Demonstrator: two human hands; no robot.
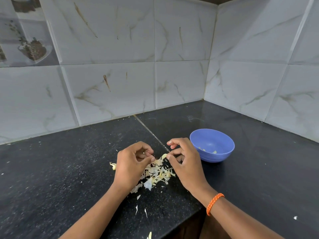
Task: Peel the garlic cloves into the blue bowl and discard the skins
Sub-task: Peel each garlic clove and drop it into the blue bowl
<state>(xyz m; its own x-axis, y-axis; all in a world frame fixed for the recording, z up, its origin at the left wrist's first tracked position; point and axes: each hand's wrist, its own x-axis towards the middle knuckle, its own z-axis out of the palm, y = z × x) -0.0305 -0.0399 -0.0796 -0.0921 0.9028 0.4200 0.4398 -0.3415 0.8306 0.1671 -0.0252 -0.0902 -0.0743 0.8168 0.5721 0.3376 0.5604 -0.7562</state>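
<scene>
Two hands, left hand (133, 163) and right hand (184, 161), pinch one garlic skin (163, 156) beside one blue bowl (212, 145).

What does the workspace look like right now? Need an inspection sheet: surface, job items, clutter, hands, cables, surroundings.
Surface: black speckled counter, with a seam running between slabs.
Job's things: blue bowl upright on the person's right, a few pale pieces inside; garlic skins piled below the hands.
Clutter: stray skin flakes around the pile and near the counter edge.
Grips: left hand fingers curled, pinching something small; right hand pinches a skin piece; orange wristband on right wrist.
Cables: nothing seen.
Surroundings: marbled tile walls meeting in a corner.
</scene>
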